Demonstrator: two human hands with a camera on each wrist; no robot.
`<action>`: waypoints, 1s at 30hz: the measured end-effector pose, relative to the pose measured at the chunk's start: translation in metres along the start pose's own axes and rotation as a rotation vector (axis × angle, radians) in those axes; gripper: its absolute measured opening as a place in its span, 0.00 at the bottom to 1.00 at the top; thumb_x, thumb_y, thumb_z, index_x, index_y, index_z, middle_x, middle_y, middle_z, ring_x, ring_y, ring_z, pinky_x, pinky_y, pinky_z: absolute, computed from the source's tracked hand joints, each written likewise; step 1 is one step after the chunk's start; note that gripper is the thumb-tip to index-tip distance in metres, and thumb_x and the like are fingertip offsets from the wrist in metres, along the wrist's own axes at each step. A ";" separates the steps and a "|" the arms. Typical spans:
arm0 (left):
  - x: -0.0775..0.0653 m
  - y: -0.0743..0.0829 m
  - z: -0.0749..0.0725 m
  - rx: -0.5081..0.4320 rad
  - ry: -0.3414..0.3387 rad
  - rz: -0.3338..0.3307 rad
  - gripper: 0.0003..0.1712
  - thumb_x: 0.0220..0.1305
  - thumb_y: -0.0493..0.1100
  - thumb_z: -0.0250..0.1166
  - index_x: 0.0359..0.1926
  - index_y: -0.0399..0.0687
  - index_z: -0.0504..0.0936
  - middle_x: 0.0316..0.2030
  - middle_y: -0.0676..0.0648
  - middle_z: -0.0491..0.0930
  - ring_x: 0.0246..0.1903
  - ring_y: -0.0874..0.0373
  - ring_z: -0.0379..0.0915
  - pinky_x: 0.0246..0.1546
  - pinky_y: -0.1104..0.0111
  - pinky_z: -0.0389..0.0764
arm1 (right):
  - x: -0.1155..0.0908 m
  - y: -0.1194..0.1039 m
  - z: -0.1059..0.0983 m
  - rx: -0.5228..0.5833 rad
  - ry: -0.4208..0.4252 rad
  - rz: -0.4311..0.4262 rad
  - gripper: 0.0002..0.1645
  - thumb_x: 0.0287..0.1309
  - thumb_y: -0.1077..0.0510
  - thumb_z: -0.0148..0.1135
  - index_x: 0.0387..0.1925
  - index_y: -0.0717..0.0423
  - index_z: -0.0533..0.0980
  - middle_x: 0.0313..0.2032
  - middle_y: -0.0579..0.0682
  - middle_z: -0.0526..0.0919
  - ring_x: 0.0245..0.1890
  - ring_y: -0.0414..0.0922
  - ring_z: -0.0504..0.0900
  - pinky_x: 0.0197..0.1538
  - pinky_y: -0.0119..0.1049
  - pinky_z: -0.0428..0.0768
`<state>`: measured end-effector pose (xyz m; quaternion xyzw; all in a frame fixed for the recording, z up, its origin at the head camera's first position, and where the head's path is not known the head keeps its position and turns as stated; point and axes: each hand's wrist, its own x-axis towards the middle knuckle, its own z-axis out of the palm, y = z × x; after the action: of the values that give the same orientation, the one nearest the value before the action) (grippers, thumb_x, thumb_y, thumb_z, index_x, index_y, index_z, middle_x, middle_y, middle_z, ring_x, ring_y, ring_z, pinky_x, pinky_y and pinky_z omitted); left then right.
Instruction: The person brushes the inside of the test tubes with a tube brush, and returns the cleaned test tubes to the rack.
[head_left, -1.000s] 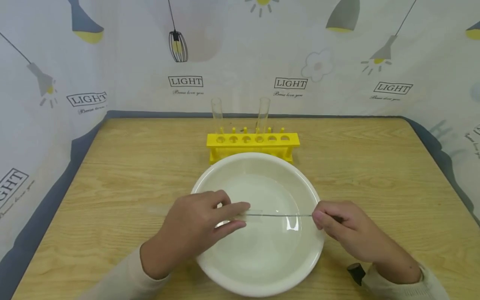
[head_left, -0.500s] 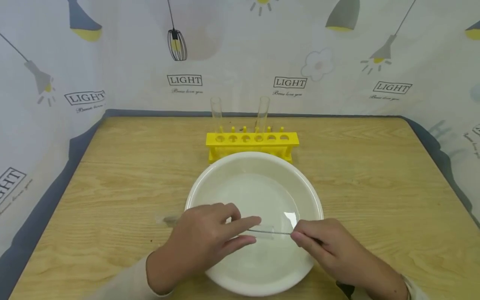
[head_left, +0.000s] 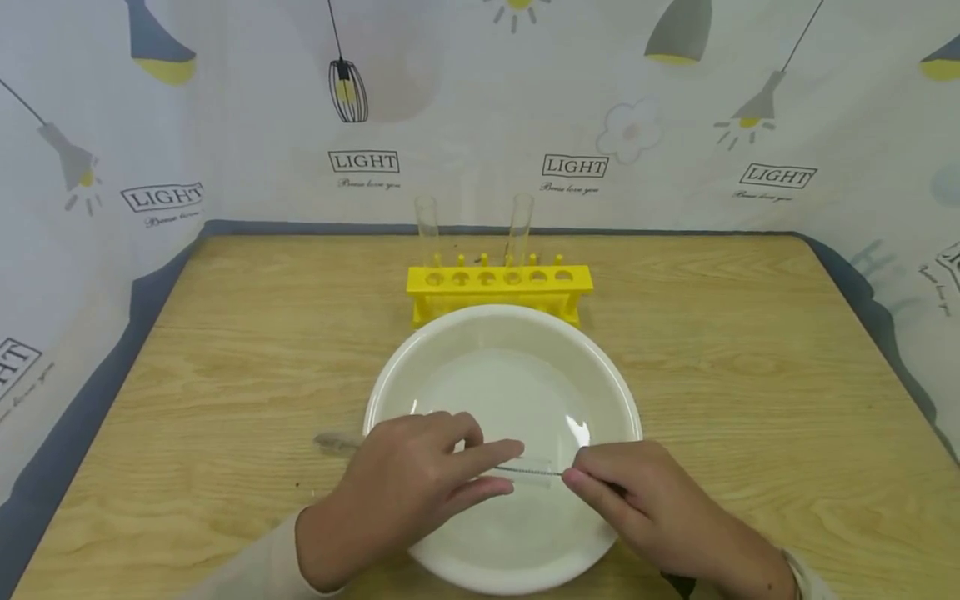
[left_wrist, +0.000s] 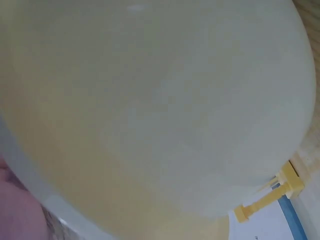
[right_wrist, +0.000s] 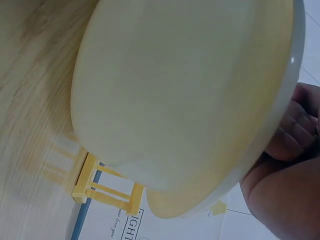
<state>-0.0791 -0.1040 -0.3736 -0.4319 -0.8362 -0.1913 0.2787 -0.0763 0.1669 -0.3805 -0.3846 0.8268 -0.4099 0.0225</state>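
Over the white basin [head_left: 622, 392], my left hand [head_left: 408, 492] holds a clear test tube [head_left: 542, 483] lying sideways between thumb and fingers. The tube's mouth points right, and its other end shows left of the hand with greyish bristles inside. A test tube brush [head_left: 525, 471] runs into the tube. My right hand [head_left: 652, 500] grips the brush's twisted wire close to the mouth, its fingers curled. Most of the tube's middle is hidden behind the left hand. In the wrist views only part of the left hand [left_wrist: 20, 212] and of the right hand [right_wrist: 290, 135] shows beside the basin.
Behind the basin stands a yellow test tube rack [head_left: 498, 281] with two clear test tubes standing in it. Water appears to lie in the basin. A dark object [head_left: 678, 585] shows below my right wrist. Patterned cloth [head_left: 480, 108] hangs beyond the wooden table [head_left: 750, 350].
My right hand has moved left and down, toward the left hand, and less wire shows between them. The bristles now show further left inside the tube. Both hands are slightly lower.
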 end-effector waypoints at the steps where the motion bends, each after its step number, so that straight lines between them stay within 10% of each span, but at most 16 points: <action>1: 0.000 0.000 0.000 0.000 0.002 0.001 0.15 0.62 0.57 0.69 0.47 0.62 0.87 0.30 0.58 0.78 0.21 0.68 0.69 0.22 0.80 0.69 | 0.000 0.000 0.000 -0.010 -0.002 -0.001 0.19 0.67 0.66 0.59 0.23 0.42 0.69 0.19 0.31 0.61 0.22 0.23 0.61 0.25 0.14 0.64; 30: 0.001 -0.013 -0.008 -0.038 -0.052 -0.087 0.17 0.55 0.55 0.74 0.47 0.62 0.88 0.29 0.59 0.80 0.23 0.69 0.72 0.21 0.83 0.69 | 0.000 0.015 -0.025 -0.104 0.009 -0.129 0.25 0.59 0.70 0.64 0.17 0.44 0.64 0.18 0.38 0.59 0.24 0.25 0.56 0.28 0.13 0.61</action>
<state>-0.0878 -0.1151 -0.3675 -0.4053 -0.8573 -0.2079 0.2398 -0.0941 0.1890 -0.3745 -0.4360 0.8204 -0.3688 -0.0278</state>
